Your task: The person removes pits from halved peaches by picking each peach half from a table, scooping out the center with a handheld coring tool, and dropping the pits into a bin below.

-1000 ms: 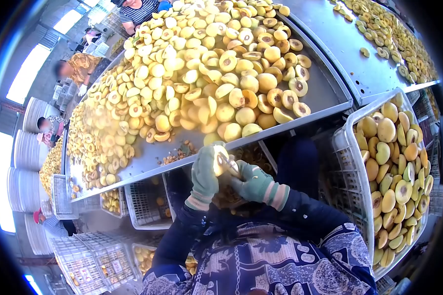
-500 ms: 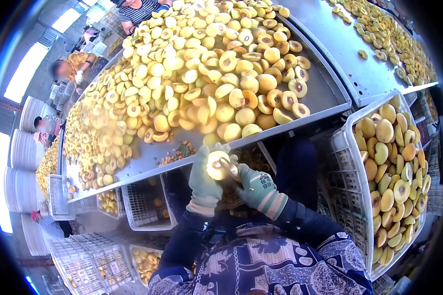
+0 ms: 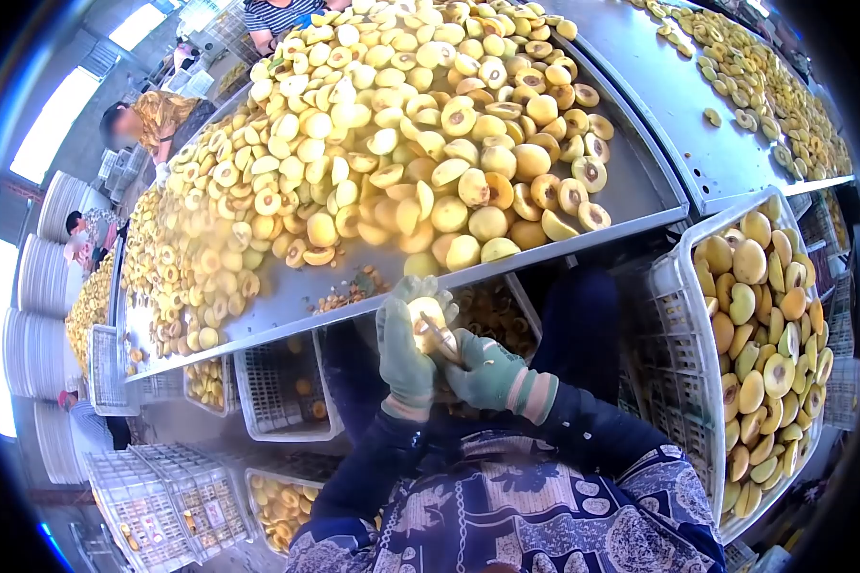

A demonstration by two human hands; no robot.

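Observation:
In a pale green glove, my left hand [image 3: 406, 358] is closed around a yellow peach half [image 3: 426, 313], cut face up. My right hand [image 3: 492, 374], gloved alike with a striped cuff, grips a thin metal hand tool [image 3: 441, 336] whose tip lies against the middle of the cut face. Whether it is a knife or a scoop I cannot make out. Both hands are just in front of the near rim of a metal table [image 3: 506, 270]. On that table a big heap of peach halves [image 3: 382, 143] is piled, several showing brown centres.
At my right stands a white plastic crate [image 3: 683, 315] full of peach halves. Another crate [image 3: 291, 435] is under the table edge, left of my legs. Pit scraps [image 3: 354, 291] lie near the rim. Co-workers [image 3: 158, 119] stand along the table's left side. A second metal table [image 3: 659, 95] is at upper right.
My hands stay together, with the peach half tilted more and the tool's shaft showing more clearly across it. The view has shifted slightly. A co-worker at left has leaned toward the heap.

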